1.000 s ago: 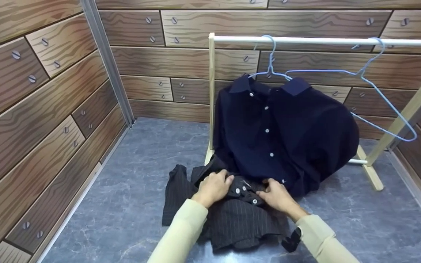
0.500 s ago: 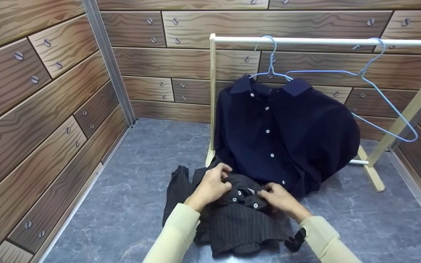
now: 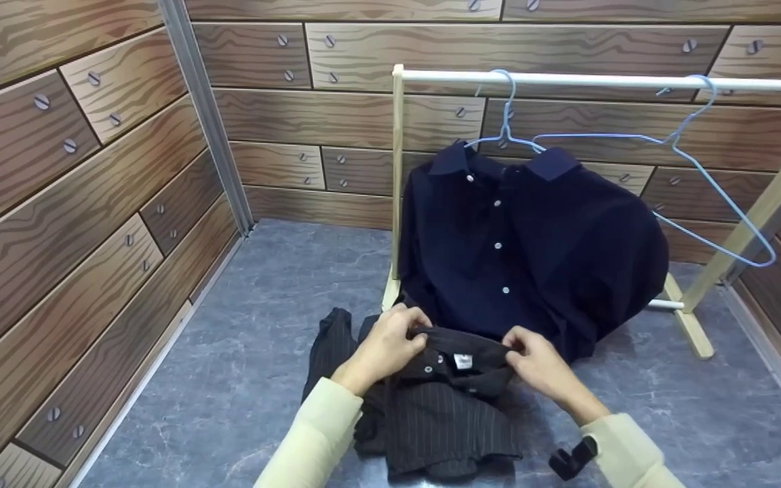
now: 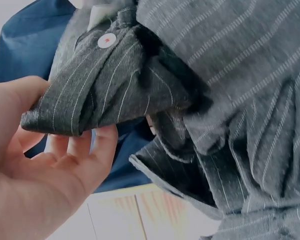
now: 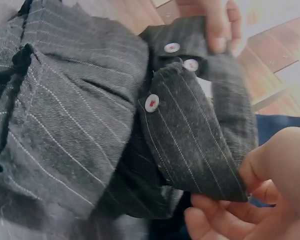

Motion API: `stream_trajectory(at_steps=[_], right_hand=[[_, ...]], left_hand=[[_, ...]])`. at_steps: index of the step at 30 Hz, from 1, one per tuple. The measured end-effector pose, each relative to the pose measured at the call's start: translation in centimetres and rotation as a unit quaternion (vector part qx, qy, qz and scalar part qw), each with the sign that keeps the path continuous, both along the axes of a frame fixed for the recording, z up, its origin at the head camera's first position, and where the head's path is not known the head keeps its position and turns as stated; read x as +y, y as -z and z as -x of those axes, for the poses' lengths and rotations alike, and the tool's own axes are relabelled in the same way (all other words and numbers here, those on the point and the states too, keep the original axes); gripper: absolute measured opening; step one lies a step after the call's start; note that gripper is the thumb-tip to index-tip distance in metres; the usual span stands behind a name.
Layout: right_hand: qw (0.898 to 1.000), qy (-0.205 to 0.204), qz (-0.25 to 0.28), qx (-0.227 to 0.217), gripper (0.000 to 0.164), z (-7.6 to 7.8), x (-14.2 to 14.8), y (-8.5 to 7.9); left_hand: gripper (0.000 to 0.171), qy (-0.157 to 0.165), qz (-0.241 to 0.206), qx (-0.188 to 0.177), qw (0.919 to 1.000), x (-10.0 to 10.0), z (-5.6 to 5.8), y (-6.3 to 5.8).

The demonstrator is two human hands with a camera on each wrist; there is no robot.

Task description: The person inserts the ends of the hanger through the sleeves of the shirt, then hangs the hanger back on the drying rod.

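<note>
Shirt (image 3: 455,427) in dark, pale-striped cloth lies rumpled on the grey worktop (image 3: 173,407), between five and six o'clock from the middle of the head view. The two hands are apart from each other, each with thumb and fingers clamped on the collar (image 3: 462,337): the left hand (image 3: 387,342) at about nine o'clock of it, the right hand (image 3: 536,359) at about three. A white label (image 3: 463,361) sits inside the collar between them, and the buttons (image 5: 151,103) near it show red centres in the wrist views. Pale sleeves (image 3: 312,434) cover the person's forearms, with a black object (image 3: 572,459) beside the right cuff. At one o'clock from the striped shirt is a navy shirt (image 3: 533,251) on a blue hanger (image 3: 506,132); whether its hem touches the striped cloth cannot be told. That hanger hooks over the white rail (image 3: 601,80) of a rack. A second blue hanger (image 3: 733,196) hangs from the same rail, at two o'clock from the navy shirt.
</note>
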State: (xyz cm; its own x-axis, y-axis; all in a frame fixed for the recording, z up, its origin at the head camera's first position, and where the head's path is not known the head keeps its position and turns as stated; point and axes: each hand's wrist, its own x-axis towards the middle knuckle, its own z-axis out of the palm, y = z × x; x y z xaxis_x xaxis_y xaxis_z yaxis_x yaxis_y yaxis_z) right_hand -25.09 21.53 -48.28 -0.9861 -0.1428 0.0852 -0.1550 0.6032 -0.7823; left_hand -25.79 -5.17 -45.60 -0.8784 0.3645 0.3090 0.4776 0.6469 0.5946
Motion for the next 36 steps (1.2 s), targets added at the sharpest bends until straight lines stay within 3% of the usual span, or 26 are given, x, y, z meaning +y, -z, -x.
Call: stream_trajectory(at_steps=[7,12,15,18,20,24,27,30,34,36], right_hand=[[0.999,-0.005,-0.017,0.046,0.018,-0.8,0.6,-1.5],[0.999,-0.009,0.0,0.048,0.02,-0.9,0.3,-2.4],[0.998,-0.006,0.018,0.065,0.024,-1.0,0.1,-3.1],[0.995,0.001,0.008,0.1,0.03,-1.1,0.0,-3.9],[0.992,0.005,-0.003,0.125,0.033,-1.1,-0.1,-4.4],[0.984,0.016,-0.013,0.178,0.036,-1.1,0.2,-5.5],[0.973,0.027,-0.012,0.227,0.036,-1.0,0.6,-6.1],[0.953,0.025,-0.026,0.302,0.037,-0.9,1.0,-6.5],[0.915,0.015,-0.078,0.395,0.04,-0.8,1.5,-6.7],[0.903,0.019,-0.111,0.415,0.039,-0.9,1.8,-6.7]], left_hand=[[0.032,0.05,0.021,-0.033,0.998,-0.7,-0.3,-0.3],[0.037,0.054,0.108,-0.075,0.9898,-1.0,-0.7,-1.0],[0.031,0.039,0.163,-0.113,0.9794,-1.2,-0.8,-1.6],[0.025,0.018,0.185,-0.131,0.9738,-1.4,-0.8,-2.2],[0.023,-0.007,0.181,-0.122,0.9758,-1.6,-0.8,-2.7],[0.023,-0.07,0.122,-0.071,0.9875,-1.8,-0.6,-3.6],[0.024,-0.103,0.073,-0.028,0.9917,-1.9,-0.4,-4.1],[0.029,-0.109,0.044,0.012,0.9929,-1.9,-0.3,-4.7],[0.032,-0.096,0.055,0.029,0.9934,-1.8,-0.5,-5.3],[0.028,-0.1,0.072,0.025,0.9921,-1.8,-0.5,-5.4]])
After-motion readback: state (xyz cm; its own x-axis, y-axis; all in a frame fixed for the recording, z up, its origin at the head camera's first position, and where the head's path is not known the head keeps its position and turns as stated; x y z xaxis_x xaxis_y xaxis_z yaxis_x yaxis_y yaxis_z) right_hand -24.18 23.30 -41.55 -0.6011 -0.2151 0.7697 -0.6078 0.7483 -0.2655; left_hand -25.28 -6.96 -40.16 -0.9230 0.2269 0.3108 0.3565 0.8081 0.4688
